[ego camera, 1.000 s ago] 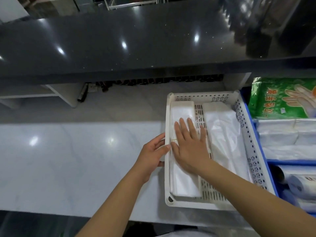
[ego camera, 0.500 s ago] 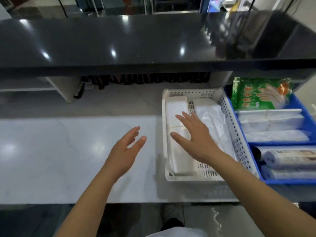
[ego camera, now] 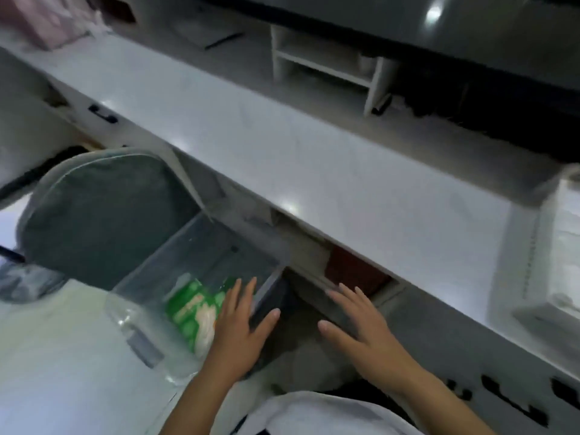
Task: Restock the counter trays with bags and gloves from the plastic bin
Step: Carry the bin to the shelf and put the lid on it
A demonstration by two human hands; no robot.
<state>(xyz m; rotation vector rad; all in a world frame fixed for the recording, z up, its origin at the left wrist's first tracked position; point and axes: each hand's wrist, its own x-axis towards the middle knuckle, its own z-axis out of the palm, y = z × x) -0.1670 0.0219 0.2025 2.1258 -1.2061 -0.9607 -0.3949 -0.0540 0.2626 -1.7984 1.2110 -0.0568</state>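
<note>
A clear plastic bin (ego camera: 201, 246) stands below the counter at lower left. A green and white glove pack (ego camera: 194, 309) lies inside it. My left hand (ego camera: 241, 328) hovers over the bin's right rim with fingers straight and spread, partly over the pack. My right hand (ego camera: 361, 334) is held out flat to the right of the bin, holding nothing. The white perforated counter tray (ego camera: 552, 255) shows blurred at the right edge of the view, with white bags in it.
The pale marble counter (ego camera: 314, 158) runs diagonally across the view, with a white shelf unit (ego camera: 326, 64) behind it. A grey-green cushioned chair (ego camera: 97, 215) stands left of the bin. A white surface (ego camera: 62, 356) lies at the lower left. Dark drawer handles (ego camera: 502, 397) show at lower right.
My view has swung left and down from the counter tray to the bin under the counter. Both hands left the tray and now reach down over the bin area, still empty.
</note>
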